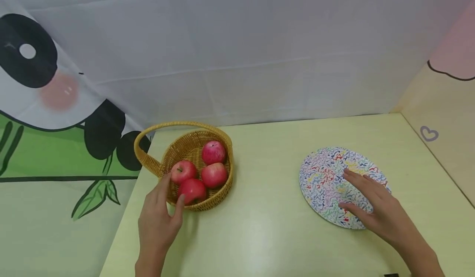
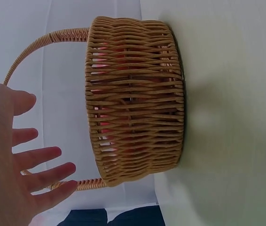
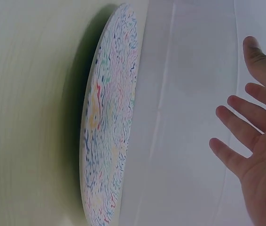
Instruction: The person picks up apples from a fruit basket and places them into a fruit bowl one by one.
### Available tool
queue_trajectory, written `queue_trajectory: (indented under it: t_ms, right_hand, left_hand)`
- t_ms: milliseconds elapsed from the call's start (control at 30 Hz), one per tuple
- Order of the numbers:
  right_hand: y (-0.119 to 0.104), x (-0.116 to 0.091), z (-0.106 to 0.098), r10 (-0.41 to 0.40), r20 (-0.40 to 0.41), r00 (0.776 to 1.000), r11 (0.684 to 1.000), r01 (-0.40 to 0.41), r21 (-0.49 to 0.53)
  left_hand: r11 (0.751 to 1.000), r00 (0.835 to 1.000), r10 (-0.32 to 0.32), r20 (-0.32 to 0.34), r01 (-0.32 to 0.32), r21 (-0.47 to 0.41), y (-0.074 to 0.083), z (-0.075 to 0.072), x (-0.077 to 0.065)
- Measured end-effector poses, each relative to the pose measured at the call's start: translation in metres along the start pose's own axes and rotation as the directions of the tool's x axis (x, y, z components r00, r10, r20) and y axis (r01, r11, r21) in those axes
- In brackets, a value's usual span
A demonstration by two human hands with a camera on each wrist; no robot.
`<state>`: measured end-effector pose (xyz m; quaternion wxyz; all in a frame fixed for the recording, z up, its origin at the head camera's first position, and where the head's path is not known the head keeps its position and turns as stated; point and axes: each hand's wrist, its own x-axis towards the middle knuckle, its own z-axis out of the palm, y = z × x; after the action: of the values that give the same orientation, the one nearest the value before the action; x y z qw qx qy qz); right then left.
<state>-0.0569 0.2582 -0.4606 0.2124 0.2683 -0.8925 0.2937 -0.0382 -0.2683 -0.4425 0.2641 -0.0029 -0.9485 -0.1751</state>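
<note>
A woven wicker basket (image 1: 223,192) with an arched handle (image 1: 174,124) stands on the left of the table. Inside it lie several red apples (image 1: 214,175). My left hand (image 1: 157,219) hovers at the basket's near left side, fingers spread and holding nothing; the left wrist view shows it apart from the wicker wall (image 2: 135,103). On the right, a round board (image 1: 326,182) with a multicoloured squiggle pattern lies flat. Above its near right part is my right hand (image 1: 382,211), fingers extended and nothing in them. In the right wrist view a gap separates that hand from the board (image 3: 109,122).
The pale yellow table (image 1: 259,227) meets a white cloth (image 1: 259,54) at the back. A cartoon-printed cloth (image 1: 67,149) hangs at the left, and a cream panel (image 1: 445,108) stands at the right. A small dark object (image 1: 391,275) shows at the bottom edge.
</note>
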Motion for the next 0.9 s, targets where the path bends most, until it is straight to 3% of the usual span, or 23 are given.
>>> queue_trajectory:
  t_ms: [367, 667, 900]
  right_hand:
    - [-0.008, 0.006, 0.008, 0.011, -0.006, 1.000, 0.999, -0.011, 0.041]
    - [-0.017, 0.017, 0.019, -0.078, -0.098, 0.992, 0.995, 0.084, 0.057]
    - [-0.023, 0.025, 0.025, -0.105, -0.119, 0.987, 0.989, 0.117, 0.095]
  left_hand:
    - [0.997, 0.995, -0.076, -0.069, 0.074, -0.038, -0.012, 0.003, -0.007]
    - [0.990, 0.990, -0.107, -0.094, 0.098, -0.100, -0.012, 0.004, -0.008]
    - [0.981, 0.980, -0.177, -0.091, 0.169, -0.093, -0.013, 0.008, -0.008]
